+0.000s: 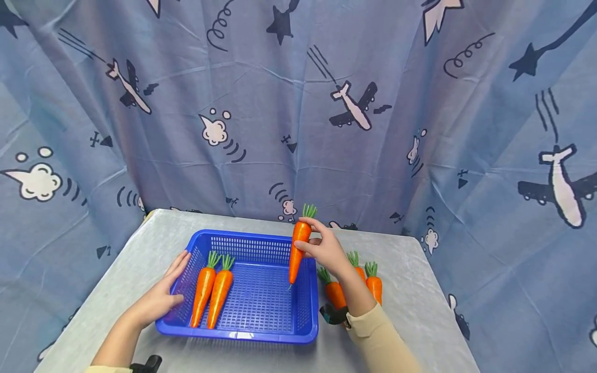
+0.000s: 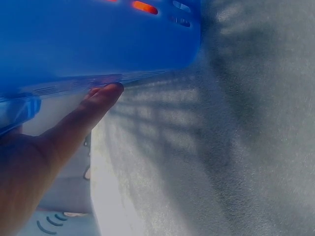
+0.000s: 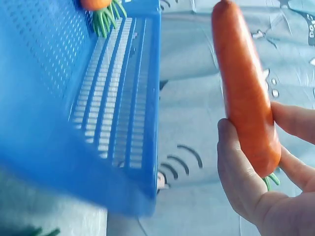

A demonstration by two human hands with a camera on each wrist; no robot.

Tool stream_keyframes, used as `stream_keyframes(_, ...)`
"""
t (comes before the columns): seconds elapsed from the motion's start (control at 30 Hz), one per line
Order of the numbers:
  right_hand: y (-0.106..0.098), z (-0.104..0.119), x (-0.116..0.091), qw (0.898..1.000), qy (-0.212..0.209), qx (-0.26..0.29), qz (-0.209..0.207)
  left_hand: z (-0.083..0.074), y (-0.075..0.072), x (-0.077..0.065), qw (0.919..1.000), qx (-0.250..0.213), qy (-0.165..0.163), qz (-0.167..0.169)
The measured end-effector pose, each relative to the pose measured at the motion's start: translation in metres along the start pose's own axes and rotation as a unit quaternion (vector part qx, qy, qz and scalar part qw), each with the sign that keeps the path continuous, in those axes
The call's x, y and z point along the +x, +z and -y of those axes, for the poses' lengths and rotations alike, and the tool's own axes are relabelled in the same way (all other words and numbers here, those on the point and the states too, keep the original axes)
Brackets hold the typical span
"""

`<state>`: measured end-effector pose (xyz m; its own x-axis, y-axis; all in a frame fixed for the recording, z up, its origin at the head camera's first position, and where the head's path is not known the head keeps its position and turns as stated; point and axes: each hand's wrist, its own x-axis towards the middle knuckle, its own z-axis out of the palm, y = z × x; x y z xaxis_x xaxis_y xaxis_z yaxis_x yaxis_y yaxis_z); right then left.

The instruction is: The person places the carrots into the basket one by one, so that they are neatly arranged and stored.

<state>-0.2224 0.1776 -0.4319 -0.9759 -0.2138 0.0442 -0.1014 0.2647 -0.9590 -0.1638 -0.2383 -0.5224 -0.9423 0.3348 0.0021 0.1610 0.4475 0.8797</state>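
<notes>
My right hand [image 1: 324, 247] pinches a carrot [image 3: 243, 88] between thumb and fingers. The carrot hangs over the right end of a blue plastic basket [image 1: 252, 335], green top up and tip pointing down. Two other carrots, a left one [image 1: 203, 290] and a right one [image 1: 220, 292], lie side by side in the basket's left part, tops toward the back. Against the basket's left side rests my left hand [image 1: 163, 295], its fingers straight along the outer wall. The left wrist view shows a finger [image 2: 101, 101] of it touching that wall from outside.
Three more carrots [image 1: 374, 288] lie on the table right of the basket, partly hidden by my right forearm. A pale cloth covers the table [image 1: 410, 321]. Behind and on both sides hangs a blue curtain [image 1: 261, 171] printed with planes and stars.
</notes>
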Motion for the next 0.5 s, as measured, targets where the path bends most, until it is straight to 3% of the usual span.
stream_keyframes(0.3, 0.032, 0.007, 0.011, 0.998, -0.032, 0.001, 0.054, 0.000, 0.000, 0.004, 0.9999, 0.009, -0.005, 0.001)
stream_keyframes(0.5, 0.060, 0.009, 0.021, 0.996, -0.020, -0.004, 0.090, 0.001, -0.001, 0.001, 0.9999, 0.009, -0.013, 0.002)
